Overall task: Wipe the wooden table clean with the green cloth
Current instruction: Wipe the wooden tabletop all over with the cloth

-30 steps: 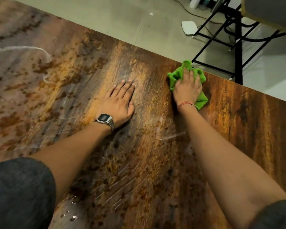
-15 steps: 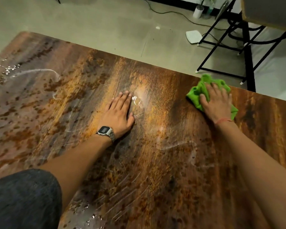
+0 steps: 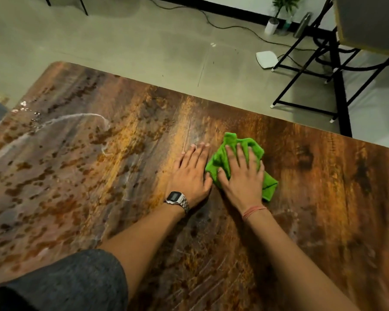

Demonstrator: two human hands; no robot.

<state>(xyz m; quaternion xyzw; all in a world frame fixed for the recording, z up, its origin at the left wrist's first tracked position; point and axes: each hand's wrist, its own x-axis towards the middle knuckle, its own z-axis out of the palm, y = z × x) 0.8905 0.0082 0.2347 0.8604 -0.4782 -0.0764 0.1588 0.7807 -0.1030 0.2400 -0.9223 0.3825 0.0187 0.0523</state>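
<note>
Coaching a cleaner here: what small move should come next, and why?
Probably lift the left hand clear and sweep the green cloth leftward under the right hand. White streaks and droplets remain on the wooden table there.

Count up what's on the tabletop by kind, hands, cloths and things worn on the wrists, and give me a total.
Hands: 2, left hand flat on the wooden table, right hand pressing the cloth
Green cloth: 1
Wristwatch: 1, left wrist
Red string bracelet: 1, right wrist
Total: 5
</note>
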